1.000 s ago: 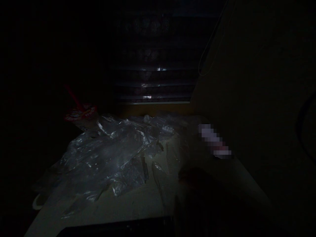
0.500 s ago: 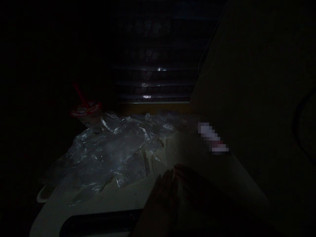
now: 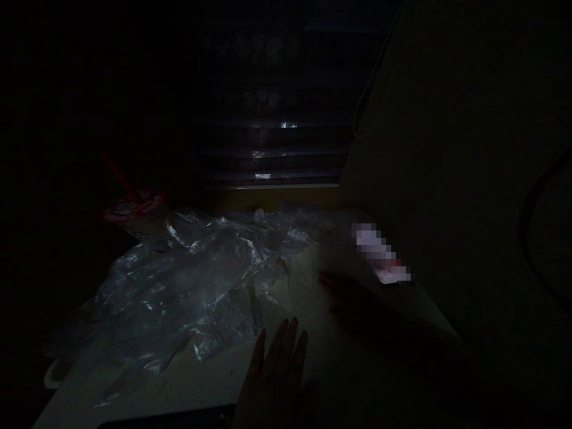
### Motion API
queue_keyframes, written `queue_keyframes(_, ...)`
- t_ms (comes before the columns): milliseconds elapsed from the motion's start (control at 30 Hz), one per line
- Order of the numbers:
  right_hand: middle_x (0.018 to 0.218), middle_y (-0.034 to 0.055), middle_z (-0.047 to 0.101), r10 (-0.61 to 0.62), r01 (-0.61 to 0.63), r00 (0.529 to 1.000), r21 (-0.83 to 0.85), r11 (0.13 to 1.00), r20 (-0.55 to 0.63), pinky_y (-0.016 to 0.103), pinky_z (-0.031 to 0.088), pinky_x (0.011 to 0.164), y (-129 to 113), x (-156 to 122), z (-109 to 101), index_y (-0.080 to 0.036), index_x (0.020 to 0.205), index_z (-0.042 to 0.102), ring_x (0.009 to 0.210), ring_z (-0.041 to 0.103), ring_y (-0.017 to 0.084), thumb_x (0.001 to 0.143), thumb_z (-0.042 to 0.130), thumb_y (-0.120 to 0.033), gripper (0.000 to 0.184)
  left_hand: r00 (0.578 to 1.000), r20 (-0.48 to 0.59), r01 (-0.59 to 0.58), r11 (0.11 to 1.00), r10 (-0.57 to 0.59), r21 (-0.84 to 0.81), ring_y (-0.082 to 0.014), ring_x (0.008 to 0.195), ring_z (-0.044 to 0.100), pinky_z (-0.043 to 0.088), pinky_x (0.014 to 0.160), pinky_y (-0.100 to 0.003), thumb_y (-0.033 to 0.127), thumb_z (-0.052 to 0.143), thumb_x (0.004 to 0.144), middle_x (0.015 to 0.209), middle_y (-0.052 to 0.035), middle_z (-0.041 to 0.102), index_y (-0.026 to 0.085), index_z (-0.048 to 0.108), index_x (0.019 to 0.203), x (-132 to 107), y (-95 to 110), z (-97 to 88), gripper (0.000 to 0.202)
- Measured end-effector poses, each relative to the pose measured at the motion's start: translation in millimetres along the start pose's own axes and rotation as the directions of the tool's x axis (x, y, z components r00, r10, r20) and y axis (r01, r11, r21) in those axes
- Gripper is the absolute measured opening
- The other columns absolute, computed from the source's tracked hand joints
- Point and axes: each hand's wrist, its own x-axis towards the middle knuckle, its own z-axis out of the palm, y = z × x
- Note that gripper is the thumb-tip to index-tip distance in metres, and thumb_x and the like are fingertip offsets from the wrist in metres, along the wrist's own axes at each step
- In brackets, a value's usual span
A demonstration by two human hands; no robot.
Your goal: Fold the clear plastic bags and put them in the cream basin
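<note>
The room is very dark. My left hand (image 3: 279, 363) is low in the middle, palm down, its fingers outstretched and slightly apart, with nothing in it. My right hand (image 3: 351, 295) is farther forward and to the right over the pale tabletop (image 3: 304, 280); its fingers point left, stretched out, and I see nothing held. Whether either hand touches the surface is hard to make out. Left of both hands lies a crumpled heap of clear plastic (image 3: 179, 292), spread over much of the table. A pixelated whitish and red item (image 3: 378, 253) lies beyond my right hand.
A cup with a red patterned lid (image 3: 134, 205) and a red straw (image 3: 120, 179) stands at the back left. A dark flat object (image 3: 179, 417) is at the front edge. Blinds (image 3: 268, 137) hang behind the table, with a thin cord (image 3: 357, 119) at their right.
My hands, close together before, have moved apart. The left came nearer and spread its fingers; the right went slightly forward. The view has shifted a little.
</note>
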Motion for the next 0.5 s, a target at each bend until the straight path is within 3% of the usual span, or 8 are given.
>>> queue_keyframes(100,0.13,0.0098,0.027,-0.034,0.035,0.998,0.014,0.999,-0.057,0.042,0.029,0.093,6,3,-2,-0.012,0.125,0.026,0.119,0.022,0.021,0.082,0.03,-0.028,0.045,1.0,0.001,-0.003,1.0,0.003,0.011,-0.0208,0.116,0.028,0.025,0.09,-0.036,0.038,0.036,0.078,0.127,-0.0045,0.035,0.019,0.032,0.122,-2,-2,-0.1,0.048)
queue_keyframes(200,0.129,0.0076,0.029,-0.046,0.051,0.994,0.052,0.997,-0.099,0.039,0.028,0.094,-4,-2,-8,-0.014,0.124,0.027,0.119,0.021,0.019,0.083,0.028,-0.024,0.042,1.0,-0.017,0.01,1.0,-0.01,0.01,-0.0212,0.115,0.029,0.025,0.09,-0.036,0.04,0.037,0.078,0.125,-0.005,0.037,0.019,0.034,0.12,-3,-3,0.2,0.047)
queue_keyframes(367,0.132,0.0058,0.024,-0.133,0.134,0.991,0.078,0.988,-0.018,0.036,0.031,0.094,-23,-16,-10,-0.017,0.126,0.024,0.119,0.021,0.019,0.083,0.03,-0.025,0.044,1.0,-0.018,0.004,1.0,-0.004,0.022,-0.0217,0.115,0.029,0.023,0.09,-0.038,0.038,0.037,0.078,0.124,-0.0052,0.039,0.019,0.036,0.119,-6,-3,0.5,0.046)
queue_keyframes(500,0.13,0.0063,0.027,-0.092,0.094,0.995,0.077,0.993,-0.024,0.04,0.03,0.093,-8,-14,1,-0.017,0.124,0.028,0.117,0.025,0.021,0.082,0.032,-0.024,0.043,1.0,-0.027,-0.001,1.0,0.001,0.027,-0.0246,0.115,0.029,0.023,0.09,-0.039,0.039,0.039,0.076,0.125,-0.0053,0.038,0.019,0.035,0.12,-9,-5,0.9,0.049)
